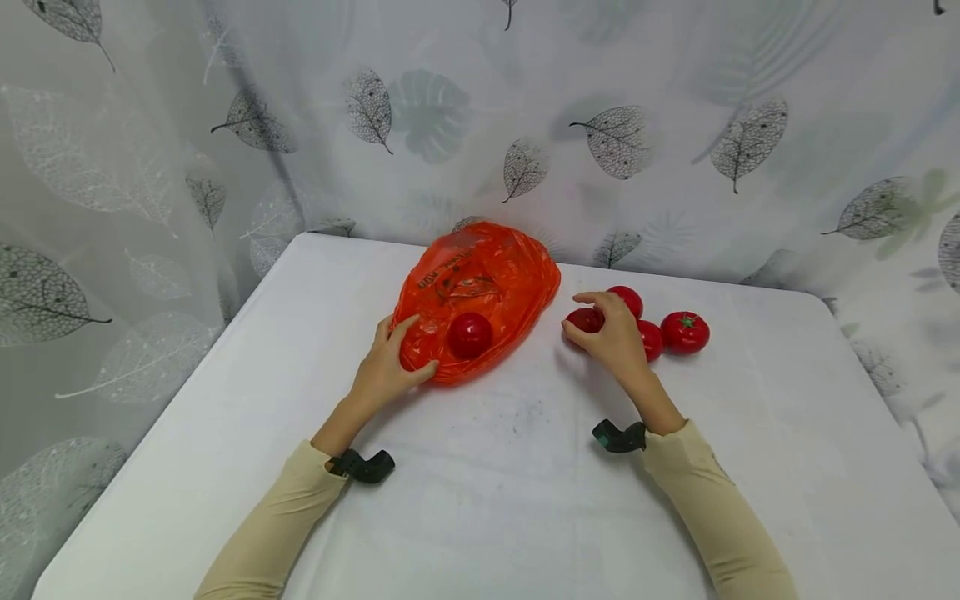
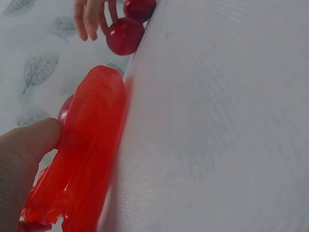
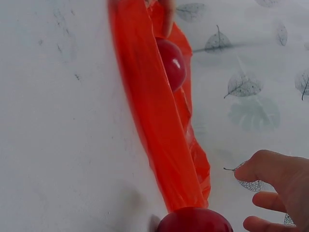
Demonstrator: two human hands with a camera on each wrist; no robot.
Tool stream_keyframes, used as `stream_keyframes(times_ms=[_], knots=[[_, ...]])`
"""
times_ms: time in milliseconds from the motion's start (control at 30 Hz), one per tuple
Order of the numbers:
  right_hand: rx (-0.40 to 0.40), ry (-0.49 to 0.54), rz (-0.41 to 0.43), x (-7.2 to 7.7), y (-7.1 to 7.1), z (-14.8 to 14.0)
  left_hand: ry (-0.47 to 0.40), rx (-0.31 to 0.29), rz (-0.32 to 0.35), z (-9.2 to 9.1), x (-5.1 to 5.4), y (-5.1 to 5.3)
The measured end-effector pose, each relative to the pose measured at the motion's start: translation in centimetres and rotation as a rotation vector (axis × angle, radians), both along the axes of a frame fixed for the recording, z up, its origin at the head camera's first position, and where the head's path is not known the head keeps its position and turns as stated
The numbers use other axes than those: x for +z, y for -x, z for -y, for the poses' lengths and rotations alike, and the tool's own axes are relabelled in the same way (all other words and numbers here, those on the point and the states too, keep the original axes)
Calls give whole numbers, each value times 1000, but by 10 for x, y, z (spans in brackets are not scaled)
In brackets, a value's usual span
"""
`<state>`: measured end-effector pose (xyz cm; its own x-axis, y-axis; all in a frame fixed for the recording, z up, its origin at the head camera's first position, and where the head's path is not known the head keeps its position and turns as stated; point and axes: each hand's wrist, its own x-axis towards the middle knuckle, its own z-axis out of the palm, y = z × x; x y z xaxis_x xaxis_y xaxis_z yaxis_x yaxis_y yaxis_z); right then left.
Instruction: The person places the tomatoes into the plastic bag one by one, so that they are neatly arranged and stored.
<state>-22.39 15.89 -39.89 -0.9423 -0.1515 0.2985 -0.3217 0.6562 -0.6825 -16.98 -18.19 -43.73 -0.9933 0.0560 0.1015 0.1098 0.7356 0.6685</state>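
An orange-red plastic bag lies spread on the white table, its mouth facing up, and a red tomato sits in it. My left hand holds the bag's left edge, the thumb on its rim. Over to the right, my right hand hovers around another tomato, thumb and fingers spread apart. In the right wrist view that tomato appears below the hand, with a gap between them. Tight beside it are more tomatoes, one showing a green stem top.
The white-covered table ends at the back against a leaf-patterned curtain. Dark wrist mounts stick out from both wrists, close above the tabletop.
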Motion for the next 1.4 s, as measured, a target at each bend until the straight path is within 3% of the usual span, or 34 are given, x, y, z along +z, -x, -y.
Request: stream_keyframes(times_ms=[433,967,1400], knots=[[18,-31,84,-14,3,-6,-8,4,17,1,-8,-7],[92,-103,185,-14,9,-10,8,6,-1,1,-3,-3],[116,-111,133,-14,13,-9,4,4,-27,2,-3,1]])
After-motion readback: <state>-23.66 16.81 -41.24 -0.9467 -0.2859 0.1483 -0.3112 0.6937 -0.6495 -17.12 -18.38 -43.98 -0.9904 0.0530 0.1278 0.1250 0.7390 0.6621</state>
